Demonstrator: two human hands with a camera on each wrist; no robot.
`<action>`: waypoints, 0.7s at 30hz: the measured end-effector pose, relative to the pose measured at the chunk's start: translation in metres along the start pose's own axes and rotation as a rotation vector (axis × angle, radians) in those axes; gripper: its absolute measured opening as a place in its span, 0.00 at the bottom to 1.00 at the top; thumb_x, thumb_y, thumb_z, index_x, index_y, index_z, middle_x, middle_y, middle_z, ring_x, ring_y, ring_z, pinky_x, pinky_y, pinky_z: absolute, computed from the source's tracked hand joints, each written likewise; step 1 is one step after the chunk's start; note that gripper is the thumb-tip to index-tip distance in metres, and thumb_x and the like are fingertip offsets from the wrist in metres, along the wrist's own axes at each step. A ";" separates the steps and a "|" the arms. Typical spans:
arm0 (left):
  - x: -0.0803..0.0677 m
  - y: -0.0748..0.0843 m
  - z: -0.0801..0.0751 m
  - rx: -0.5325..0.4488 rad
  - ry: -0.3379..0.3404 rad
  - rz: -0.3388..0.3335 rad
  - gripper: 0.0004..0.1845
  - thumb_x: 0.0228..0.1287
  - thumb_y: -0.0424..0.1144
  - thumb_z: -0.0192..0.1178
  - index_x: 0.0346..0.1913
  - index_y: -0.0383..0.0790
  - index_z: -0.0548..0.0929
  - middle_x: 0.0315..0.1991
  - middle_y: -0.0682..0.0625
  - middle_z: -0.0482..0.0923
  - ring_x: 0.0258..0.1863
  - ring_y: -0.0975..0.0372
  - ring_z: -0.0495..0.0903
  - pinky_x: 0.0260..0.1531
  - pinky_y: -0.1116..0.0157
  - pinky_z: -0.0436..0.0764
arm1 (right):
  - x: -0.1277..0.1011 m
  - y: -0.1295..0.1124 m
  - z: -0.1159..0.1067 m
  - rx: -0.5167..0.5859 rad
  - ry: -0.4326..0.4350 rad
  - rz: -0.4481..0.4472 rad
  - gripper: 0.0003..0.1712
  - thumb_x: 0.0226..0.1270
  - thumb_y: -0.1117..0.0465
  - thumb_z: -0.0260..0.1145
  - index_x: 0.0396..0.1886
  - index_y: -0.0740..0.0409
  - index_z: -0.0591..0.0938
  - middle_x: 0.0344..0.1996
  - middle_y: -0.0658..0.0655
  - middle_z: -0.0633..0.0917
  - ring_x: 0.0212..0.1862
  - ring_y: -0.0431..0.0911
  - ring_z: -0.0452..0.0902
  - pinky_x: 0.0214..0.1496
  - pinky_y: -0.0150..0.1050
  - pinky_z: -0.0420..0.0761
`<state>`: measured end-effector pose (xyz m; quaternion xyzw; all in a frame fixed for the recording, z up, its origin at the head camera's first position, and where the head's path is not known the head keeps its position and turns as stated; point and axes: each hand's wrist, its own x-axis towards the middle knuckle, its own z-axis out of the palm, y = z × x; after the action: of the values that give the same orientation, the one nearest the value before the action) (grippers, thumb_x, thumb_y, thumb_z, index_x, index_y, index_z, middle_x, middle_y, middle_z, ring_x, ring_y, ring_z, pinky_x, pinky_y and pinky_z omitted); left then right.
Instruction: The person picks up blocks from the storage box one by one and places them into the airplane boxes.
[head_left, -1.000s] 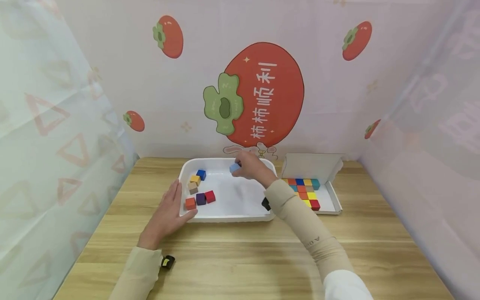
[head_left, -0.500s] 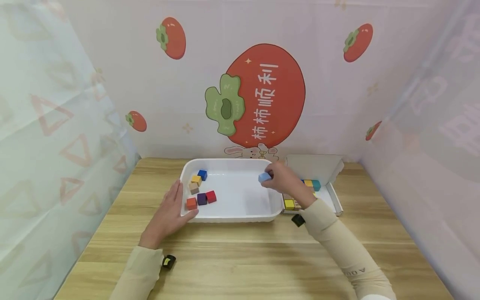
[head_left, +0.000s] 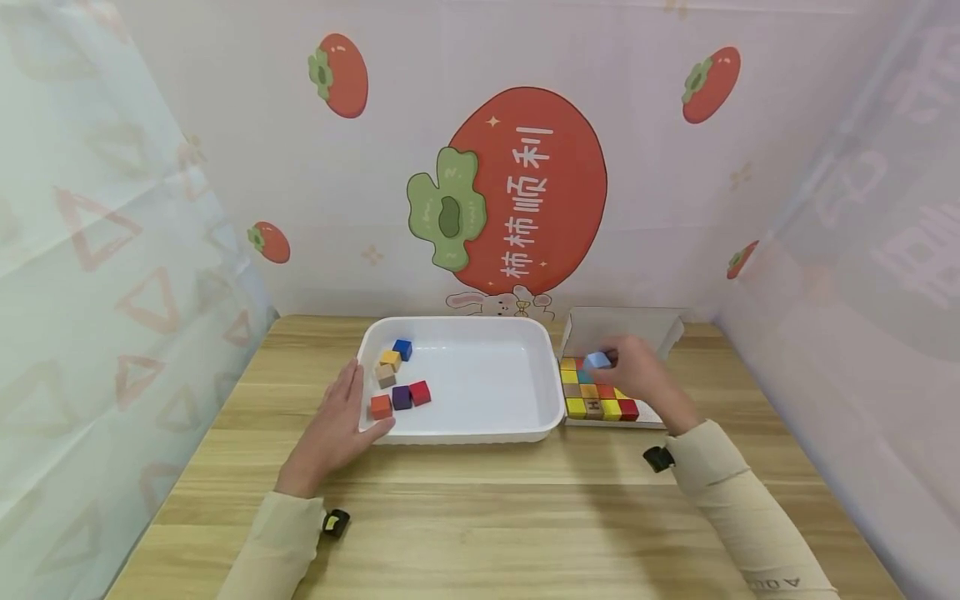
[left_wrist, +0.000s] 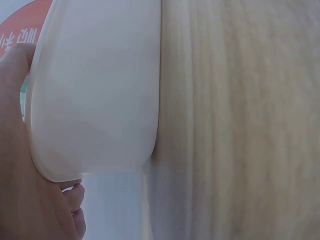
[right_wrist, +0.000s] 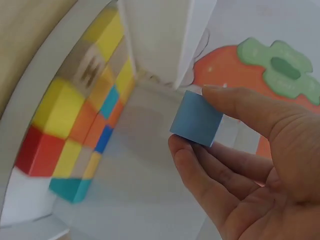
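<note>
My left hand (head_left: 333, 433) holds the near left corner of a white tray (head_left: 480, 436), thumb over the front rim and fingers along the outer left wall. The left wrist view shows the tray's outer wall (left_wrist: 100, 90) beside that hand. My right hand (head_left: 641, 375) pinches a light blue cube (right_wrist: 196, 117) between thumb and fingers, above a white cardboard box with its lid (head_left: 585, 327) raised. Packed in rows in the box are cubes of several colours, including a yellow cube (head_left: 575, 408), a red cube (head_left: 627, 409) and a wooden cube marked H (right_wrist: 89, 72).
In the tray's left part lie a blue cube (head_left: 402, 349), a yellow cube (head_left: 391, 360), a wooden cube (head_left: 386, 376), an orange cube (head_left: 381, 407), a purple cube (head_left: 402, 397) and a red cube (head_left: 420, 392). A patterned cloth wall (head_left: 660, 208) stands behind the wooden table (head_left: 465, 525).
My right hand has carried the light blue cube rightward, from above the tray to above the box. The left hand has stayed at the tray's corner.
</note>
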<state>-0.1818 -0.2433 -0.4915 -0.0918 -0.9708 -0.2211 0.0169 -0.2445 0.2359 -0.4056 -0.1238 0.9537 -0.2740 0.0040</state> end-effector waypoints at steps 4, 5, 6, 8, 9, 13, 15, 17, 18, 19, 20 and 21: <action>0.000 -0.001 0.000 0.003 -0.005 -0.005 0.61 0.69 0.66 0.61 0.86 0.34 0.39 0.88 0.38 0.34 0.87 0.40 0.39 0.82 0.35 0.49 | -0.007 0.020 -0.006 -0.007 0.018 0.040 0.17 0.65 0.63 0.77 0.46 0.73 0.87 0.42 0.69 0.89 0.38 0.54 0.83 0.44 0.49 0.90; 0.001 -0.001 0.000 0.004 -0.008 -0.007 0.61 0.69 0.66 0.61 0.86 0.35 0.38 0.88 0.39 0.33 0.87 0.40 0.39 0.82 0.35 0.49 | -0.010 0.025 -0.007 -0.006 0.020 0.054 0.17 0.65 0.63 0.77 0.47 0.73 0.87 0.42 0.69 0.89 0.38 0.54 0.83 0.45 0.50 0.91; 0.001 -0.002 0.000 0.004 -0.009 -0.008 0.61 0.69 0.65 0.61 0.86 0.35 0.38 0.88 0.39 0.33 0.87 0.40 0.39 0.82 0.35 0.49 | -0.012 0.029 -0.008 -0.002 0.018 0.072 0.18 0.66 0.63 0.77 0.47 0.74 0.86 0.42 0.70 0.89 0.39 0.55 0.83 0.46 0.51 0.91; 0.001 -0.002 0.000 0.004 -0.010 -0.004 0.61 0.69 0.65 0.61 0.86 0.34 0.38 0.88 0.38 0.33 0.87 0.40 0.39 0.82 0.35 0.49 | -0.015 0.037 -0.010 -0.009 0.022 0.107 0.20 0.67 0.61 0.76 0.49 0.75 0.85 0.44 0.71 0.89 0.40 0.56 0.83 0.46 0.52 0.91; 0.001 -0.002 -0.001 0.004 -0.010 -0.002 0.61 0.69 0.65 0.61 0.86 0.34 0.38 0.88 0.38 0.33 0.87 0.40 0.39 0.82 0.35 0.49 | -0.017 0.040 -0.011 -0.020 0.027 0.122 0.21 0.67 0.60 0.76 0.49 0.75 0.85 0.44 0.72 0.89 0.40 0.56 0.83 0.46 0.52 0.90; 0.001 -0.003 -0.002 0.010 -0.009 -0.002 0.61 0.69 0.66 0.61 0.86 0.34 0.38 0.88 0.39 0.33 0.87 0.40 0.39 0.81 0.34 0.50 | -0.021 0.053 -0.012 -0.055 0.041 0.165 0.22 0.67 0.60 0.76 0.49 0.77 0.85 0.45 0.73 0.88 0.41 0.57 0.81 0.45 0.51 0.88; 0.001 -0.004 -0.001 0.012 -0.008 -0.002 0.61 0.69 0.66 0.61 0.86 0.35 0.38 0.88 0.39 0.33 0.87 0.40 0.39 0.81 0.34 0.50 | -0.021 0.058 -0.011 -0.067 0.042 0.181 0.20 0.66 0.61 0.75 0.47 0.76 0.85 0.44 0.73 0.88 0.40 0.56 0.81 0.44 0.50 0.87; 0.001 -0.004 -0.001 0.011 -0.009 -0.004 0.61 0.69 0.66 0.61 0.86 0.35 0.38 0.88 0.39 0.33 0.87 0.40 0.39 0.82 0.35 0.50 | -0.022 0.063 -0.009 -0.066 0.044 0.193 0.19 0.66 0.62 0.75 0.45 0.76 0.86 0.43 0.72 0.88 0.39 0.56 0.80 0.43 0.50 0.86; 0.001 -0.003 0.000 0.009 -0.010 -0.002 0.61 0.69 0.66 0.61 0.86 0.35 0.38 0.88 0.39 0.33 0.87 0.40 0.39 0.82 0.35 0.49 | -0.022 0.066 -0.008 -0.066 0.043 0.200 0.18 0.66 0.62 0.76 0.44 0.76 0.86 0.42 0.71 0.88 0.39 0.56 0.80 0.42 0.49 0.85; 0.001 -0.003 0.000 0.010 -0.009 -0.002 0.61 0.69 0.66 0.61 0.86 0.35 0.38 0.88 0.39 0.33 0.87 0.41 0.39 0.82 0.36 0.50 | -0.022 0.069 -0.007 -0.061 0.040 0.205 0.17 0.66 0.62 0.75 0.43 0.75 0.86 0.41 0.71 0.88 0.38 0.55 0.79 0.41 0.48 0.85; 0.001 -0.003 0.001 0.009 -0.009 -0.001 0.61 0.69 0.66 0.61 0.86 0.35 0.38 0.88 0.39 0.33 0.87 0.40 0.39 0.82 0.35 0.50 | -0.021 0.072 -0.006 -0.056 0.035 0.212 0.16 0.66 0.62 0.75 0.42 0.74 0.87 0.40 0.70 0.88 0.37 0.55 0.79 0.40 0.46 0.84; 0.001 -0.003 0.001 0.008 -0.010 -0.001 0.61 0.69 0.66 0.61 0.86 0.35 0.38 0.88 0.39 0.33 0.87 0.41 0.39 0.82 0.36 0.50 | -0.021 0.075 -0.005 -0.052 0.032 0.218 0.15 0.66 0.62 0.75 0.41 0.74 0.87 0.38 0.68 0.88 0.37 0.54 0.78 0.39 0.45 0.82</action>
<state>-0.1830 -0.2453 -0.4940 -0.0923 -0.9718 -0.2167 0.0124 -0.2419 0.3053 -0.4424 -0.0150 0.9682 -0.2493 0.0153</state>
